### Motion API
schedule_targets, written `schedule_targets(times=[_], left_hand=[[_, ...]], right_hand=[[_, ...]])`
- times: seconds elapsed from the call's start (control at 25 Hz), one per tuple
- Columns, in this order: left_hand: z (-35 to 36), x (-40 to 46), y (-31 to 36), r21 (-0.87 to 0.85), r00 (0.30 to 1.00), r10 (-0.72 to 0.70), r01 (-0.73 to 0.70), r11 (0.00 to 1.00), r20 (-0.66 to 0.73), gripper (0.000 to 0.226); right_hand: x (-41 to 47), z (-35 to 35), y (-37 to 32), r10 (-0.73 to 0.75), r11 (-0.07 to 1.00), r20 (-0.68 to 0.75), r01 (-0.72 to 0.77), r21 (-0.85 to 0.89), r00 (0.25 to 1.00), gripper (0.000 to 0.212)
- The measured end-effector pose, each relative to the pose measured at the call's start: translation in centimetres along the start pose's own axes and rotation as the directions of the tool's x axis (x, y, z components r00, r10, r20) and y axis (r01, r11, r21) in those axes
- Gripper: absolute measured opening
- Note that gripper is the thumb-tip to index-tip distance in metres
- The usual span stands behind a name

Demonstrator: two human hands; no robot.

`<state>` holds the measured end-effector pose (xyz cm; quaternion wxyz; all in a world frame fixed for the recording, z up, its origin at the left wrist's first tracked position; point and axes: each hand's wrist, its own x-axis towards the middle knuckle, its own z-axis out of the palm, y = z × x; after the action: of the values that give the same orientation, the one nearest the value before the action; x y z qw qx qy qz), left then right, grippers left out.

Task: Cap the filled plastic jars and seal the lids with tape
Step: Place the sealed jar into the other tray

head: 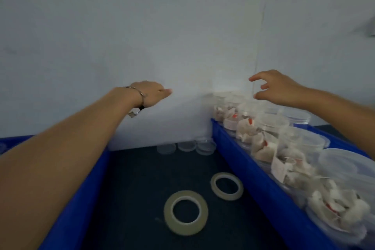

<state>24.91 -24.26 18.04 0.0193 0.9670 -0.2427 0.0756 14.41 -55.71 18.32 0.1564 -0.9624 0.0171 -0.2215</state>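
A: Reaching forward, both hands empty: right hand (pixel 281 88) with loosely spread fingers above the clear plastic jars (pixel 269 144) of pale packets in the blue plastic bin (pixel 253 172).

B: Left hand (pixel 151 93)?

A: Fingers hidden behind its back; cannot tell. Clear round lids (pixel 185 146) blurred by the wall; two tape rolls (pixel 185 212) on the dark table (pixel 138 189).

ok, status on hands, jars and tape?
Left hand and right hand both raised, holding nothing. Filled jars sit in right blue bin. Two tape rolls untouched on dark mat. Nothing blocking.
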Motion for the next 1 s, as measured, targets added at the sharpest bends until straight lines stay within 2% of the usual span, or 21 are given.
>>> schedule_targets(times=[0.16,0.32,0.44,0.6,0.72,1.0], left_hand=[[-1.5,-7.2,-10.0,-0.009,0.976,-0.216,0.216,0.976,0.02,0.065],[-0.7,-15.2,-19.6,0.028,0.897,-0.437,0.436,0.9,0.063,0.063],[2.0,-20.1,-24.4,0.056,0.82,-0.545,0.544,0.837,0.175,0.059],[5.3,-25.6,-29.0,0.132,0.695,-0.633,0.632,0.764,0.339,0.052],[6.7,-29.2,-32.0,0.182,0.605,-0.678,0.675,0.715,0.417,0.043],[7.8,-35.3,-35.9,0.194,0.49,-0.745,0.761,0.619,0.452,0.047]], right_hand=[[1.4,3.8,-8.3,-0.138,0.99,0.085,0.137,0.026,0.987,0.043],[1.3,9.9,-17.3,-0.29,0.954,0.121,0.277,0.114,0.949,0.043],[-0.3,14.9,-23.1,-0.411,0.906,0.205,0.372,0.202,0.889,0.038],[-3.0,20.6,-29.0,-0.519,0.84,0.264,0.427,0.336,0.813,0.017],[-4.8,24.4,-32.0,-0.557,0.819,0.328,0.439,0.37,0.763,0.015],[-8.4,28.8,-36.9,-0.578,0.809,0.381,0.444,0.386,0.722,0.019]])
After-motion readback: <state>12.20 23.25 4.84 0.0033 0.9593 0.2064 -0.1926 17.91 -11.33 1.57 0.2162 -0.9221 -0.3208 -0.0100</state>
